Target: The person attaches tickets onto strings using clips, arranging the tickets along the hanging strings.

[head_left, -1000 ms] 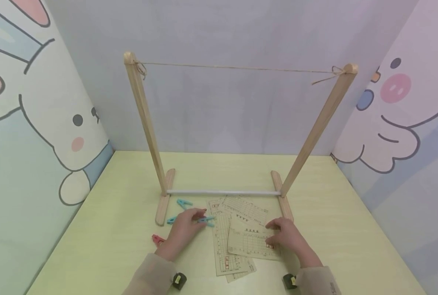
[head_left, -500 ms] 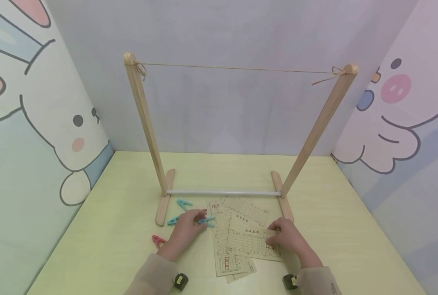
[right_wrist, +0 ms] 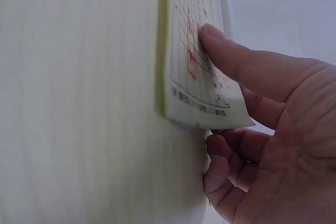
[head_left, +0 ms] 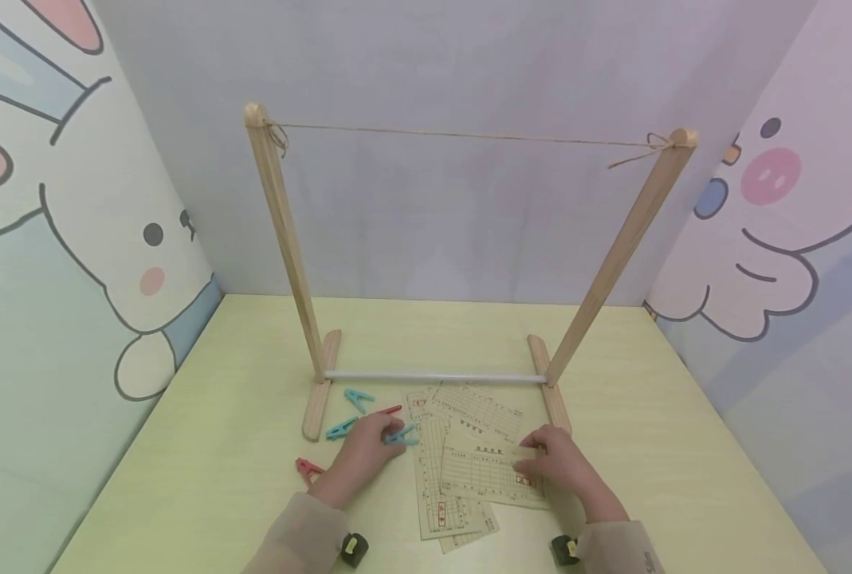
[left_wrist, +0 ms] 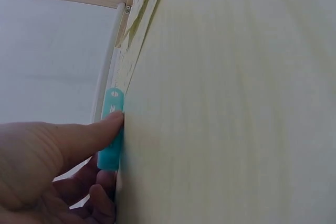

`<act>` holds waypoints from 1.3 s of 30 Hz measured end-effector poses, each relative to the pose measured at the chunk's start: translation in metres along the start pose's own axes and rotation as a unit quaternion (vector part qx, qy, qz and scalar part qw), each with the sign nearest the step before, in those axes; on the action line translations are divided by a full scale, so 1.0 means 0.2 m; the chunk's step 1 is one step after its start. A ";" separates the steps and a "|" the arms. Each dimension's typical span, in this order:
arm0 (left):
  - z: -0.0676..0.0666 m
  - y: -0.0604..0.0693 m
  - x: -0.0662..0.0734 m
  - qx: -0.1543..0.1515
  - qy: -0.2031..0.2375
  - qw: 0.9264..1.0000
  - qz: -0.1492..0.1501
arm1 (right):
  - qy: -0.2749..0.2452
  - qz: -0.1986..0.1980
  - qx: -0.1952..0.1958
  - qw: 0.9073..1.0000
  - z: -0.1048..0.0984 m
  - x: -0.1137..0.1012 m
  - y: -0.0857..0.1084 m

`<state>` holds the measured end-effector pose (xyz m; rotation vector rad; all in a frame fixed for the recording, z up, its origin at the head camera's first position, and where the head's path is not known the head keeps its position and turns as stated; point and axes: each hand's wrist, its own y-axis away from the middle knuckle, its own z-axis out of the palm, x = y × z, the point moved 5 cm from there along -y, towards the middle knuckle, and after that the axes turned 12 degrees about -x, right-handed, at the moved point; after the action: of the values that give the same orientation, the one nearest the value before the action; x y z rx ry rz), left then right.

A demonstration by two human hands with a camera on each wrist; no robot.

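Note:
In the head view my left hand (head_left: 363, 451) pinches a light blue clothespin (head_left: 406, 437) just left of the papers. The left wrist view shows the thumb pressing on this clothespin (left_wrist: 109, 153), close to the tabletop. My right hand (head_left: 563, 462) pinches the right end of a printed paper form (head_left: 479, 475). Seen from the right wrist, the thumb lies on the printed side of the form (right_wrist: 197, 95) and its near edge is raised off the table. Under and behind it are several more paper forms (head_left: 433, 478), overlapping.
Around the left hand lie two blue clothespins (head_left: 358, 397) (head_left: 339, 430) and two red clothespins (head_left: 391, 410) (head_left: 307, 469). Behind the papers stands a wooden frame (head_left: 598, 279), with a string (head_left: 440, 133) tied between its posts and a white rod (head_left: 433, 375) low down.
The left hand has shifted slightly down and turned a little, uncovering a red clothespin behind it. The held form's right end moved slightly under the right hand's pinch.

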<state>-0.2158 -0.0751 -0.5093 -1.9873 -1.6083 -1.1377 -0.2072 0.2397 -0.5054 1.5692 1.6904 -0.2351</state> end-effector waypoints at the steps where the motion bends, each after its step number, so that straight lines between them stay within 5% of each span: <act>1: 0.00 0.00 0.00 -0.004 -0.002 1.000 -0.001 | 0.002 -0.001 0.001 1.000 0.00 0.00 0.00; 11: 0.01 0.01 0.02 -0.012 -0.040 0.999 0.011 | -0.003 -0.008 0.003 1.000 0.01 0.00 0.00; 18: -0.02 0.03 0.02 -0.001 -0.013 1.000 0.004 | -0.054 0.024 -0.012 0.998 0.01 0.03 0.02; 24: -0.05 0.03 0.03 0.022 0.022 0.999 0.011 | -0.045 0.023 -0.005 0.999 -0.01 0.02 0.04; 39: -0.09 0.03 0.07 0.052 0.027 0.998 0.027 | -0.036 0.021 -0.001 0.999 -0.04 0.01 0.05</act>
<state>-0.2168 -0.0796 -0.4862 -1.9061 -1.5464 -1.0560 -0.2008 0.2481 -0.4983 1.5754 1.6000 -0.2661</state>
